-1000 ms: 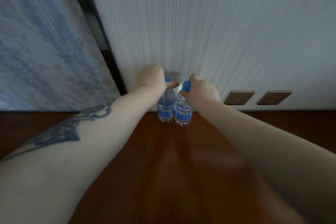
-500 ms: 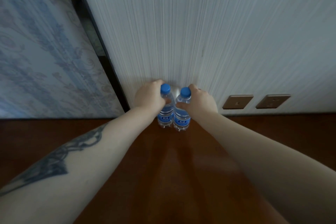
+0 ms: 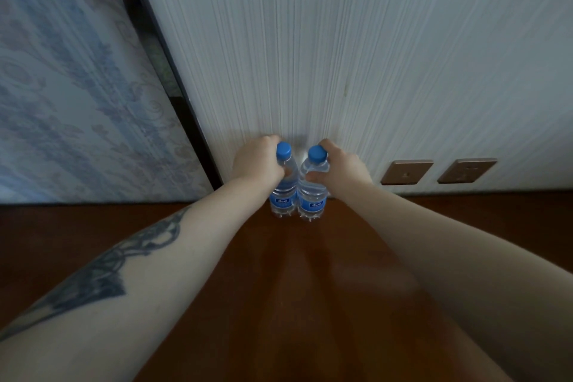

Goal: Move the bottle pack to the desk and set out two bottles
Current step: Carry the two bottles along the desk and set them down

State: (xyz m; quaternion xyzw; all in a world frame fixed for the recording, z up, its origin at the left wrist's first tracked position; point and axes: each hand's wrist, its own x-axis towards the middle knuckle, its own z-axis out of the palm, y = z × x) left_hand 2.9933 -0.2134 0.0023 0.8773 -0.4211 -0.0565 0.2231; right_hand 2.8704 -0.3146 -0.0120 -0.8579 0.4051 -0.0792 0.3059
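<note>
Two small clear water bottles with blue caps and blue labels stand upright side by side on the dark brown desk [image 3: 310, 304], close to the white wall at its far edge. My left hand [image 3: 257, 161] is wrapped around the upper part of the left bottle [image 3: 282, 195]. My right hand [image 3: 338, 164] grips the shoulder of the right bottle [image 3: 312, 200]. The two bottles touch or nearly touch each other. The bottle pack is not in view.
A white striped wall panel [image 3: 372, 56] rises right behind the bottles. Two bronze wall sockets [image 3: 406, 171] sit low on the wall to the right. A patterned curtain [image 3: 62, 102] hangs at the left behind a dark frame.
My hands slid from the caps down onto the upper bodies of the bottles, so both blue caps now show. The bottles stay in the same spot by the wall.
</note>
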